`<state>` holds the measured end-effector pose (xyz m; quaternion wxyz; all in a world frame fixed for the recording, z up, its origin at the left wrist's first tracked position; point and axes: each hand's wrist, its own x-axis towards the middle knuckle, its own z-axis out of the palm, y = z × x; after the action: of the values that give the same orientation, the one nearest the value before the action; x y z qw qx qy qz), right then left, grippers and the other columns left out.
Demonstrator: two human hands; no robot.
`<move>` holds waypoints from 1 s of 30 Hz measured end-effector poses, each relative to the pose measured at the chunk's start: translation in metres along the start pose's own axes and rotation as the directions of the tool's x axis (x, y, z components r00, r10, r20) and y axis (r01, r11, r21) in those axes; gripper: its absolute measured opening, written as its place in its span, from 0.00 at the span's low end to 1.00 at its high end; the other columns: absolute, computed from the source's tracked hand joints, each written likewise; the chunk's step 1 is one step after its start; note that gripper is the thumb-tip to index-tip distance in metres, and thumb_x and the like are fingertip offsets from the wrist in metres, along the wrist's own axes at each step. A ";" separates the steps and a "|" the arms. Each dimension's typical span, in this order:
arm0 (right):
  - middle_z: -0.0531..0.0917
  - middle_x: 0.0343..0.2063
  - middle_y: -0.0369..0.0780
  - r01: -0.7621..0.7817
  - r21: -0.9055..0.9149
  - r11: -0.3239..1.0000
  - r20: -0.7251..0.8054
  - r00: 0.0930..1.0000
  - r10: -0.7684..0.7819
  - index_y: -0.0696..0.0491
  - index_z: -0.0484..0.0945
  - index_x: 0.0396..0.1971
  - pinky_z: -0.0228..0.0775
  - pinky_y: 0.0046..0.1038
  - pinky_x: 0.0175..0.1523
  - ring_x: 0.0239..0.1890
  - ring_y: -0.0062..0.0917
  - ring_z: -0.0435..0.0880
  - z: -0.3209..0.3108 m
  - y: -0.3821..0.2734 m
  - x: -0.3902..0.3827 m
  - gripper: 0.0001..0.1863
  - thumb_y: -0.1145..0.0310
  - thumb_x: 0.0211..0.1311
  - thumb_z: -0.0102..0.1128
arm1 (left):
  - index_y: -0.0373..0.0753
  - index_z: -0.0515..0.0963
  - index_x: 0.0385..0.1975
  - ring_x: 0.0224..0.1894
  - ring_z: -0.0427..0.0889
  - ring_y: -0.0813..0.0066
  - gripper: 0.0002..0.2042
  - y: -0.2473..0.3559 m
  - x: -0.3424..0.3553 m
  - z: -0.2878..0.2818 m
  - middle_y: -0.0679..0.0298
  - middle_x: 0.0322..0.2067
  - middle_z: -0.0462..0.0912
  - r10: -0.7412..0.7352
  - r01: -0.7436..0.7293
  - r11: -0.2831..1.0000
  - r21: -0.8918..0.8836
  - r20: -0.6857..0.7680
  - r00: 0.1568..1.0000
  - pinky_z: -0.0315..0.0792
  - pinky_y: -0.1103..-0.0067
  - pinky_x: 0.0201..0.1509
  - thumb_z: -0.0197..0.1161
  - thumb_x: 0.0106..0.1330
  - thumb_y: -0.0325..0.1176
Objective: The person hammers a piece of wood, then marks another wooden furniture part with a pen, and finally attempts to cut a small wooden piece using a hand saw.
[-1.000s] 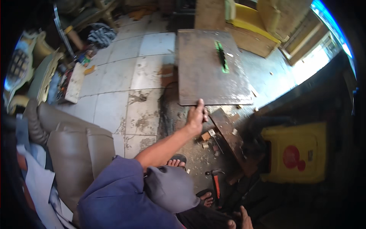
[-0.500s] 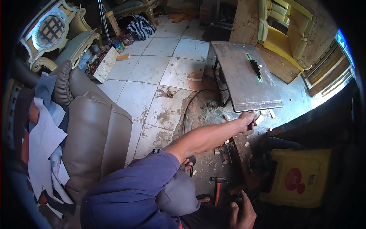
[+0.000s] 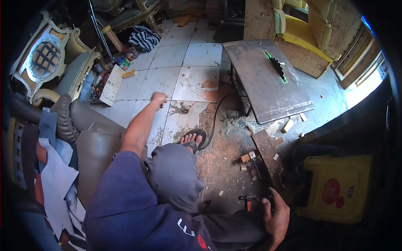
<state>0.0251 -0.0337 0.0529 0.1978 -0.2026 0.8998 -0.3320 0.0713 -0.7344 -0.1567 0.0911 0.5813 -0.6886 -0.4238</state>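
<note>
My left hand [image 3: 158,100] is stretched out over the white tiled floor, its fingers closed in a fist. What it holds, if anything, is hidden. My right hand [image 3: 277,216] hovers low beside my dark-trousered leg, holding nothing, with thumb and fingers apart. Close to it lies a hammer [image 3: 248,205] with a red handle, partly covered by my leg. Small wood blocks [image 3: 247,157] sit on the dusty floor beside a long brown board [image 3: 267,157]. A metal-topped table saw [image 3: 268,83] stands ahead, its dark toothed blade [image 3: 276,67] rising through a green-edged slot.
A brown padded seat [image 3: 98,154] with fabric scraps [image 3: 56,167] lies at left. Beyond are a carved chair frame [image 3: 46,58], a tool box [image 3: 109,85] and a striped bag [image 3: 143,37]. A yellow container [image 3: 339,188] stands right; a yellow armchair [image 3: 299,35] stands far right.
My left hand has swung from the saw table's near edge leftward over the tiles. My sandalled foot now shows more fully. My right hand has moved slightly up and right.
</note>
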 end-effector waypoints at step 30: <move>0.87 0.50 0.53 -0.719 -0.500 0.483 -0.337 0.675 0.656 0.55 0.83 0.58 0.79 0.44 0.56 0.51 0.49 0.87 0.023 -0.084 0.259 0.19 0.60 0.75 0.60 | 0.29 0.81 0.57 0.56 0.85 0.56 0.37 -0.178 0.563 -0.183 0.45 0.55 0.86 -0.041 -0.003 0.985 -0.172 -0.250 0.967 0.74 0.68 0.60 0.62 0.67 0.62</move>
<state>-0.1611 -0.2322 0.0360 0.1943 0.1399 0.9686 0.0663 0.1407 -1.3095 -0.3719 0.2236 0.6272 -0.6267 -0.4048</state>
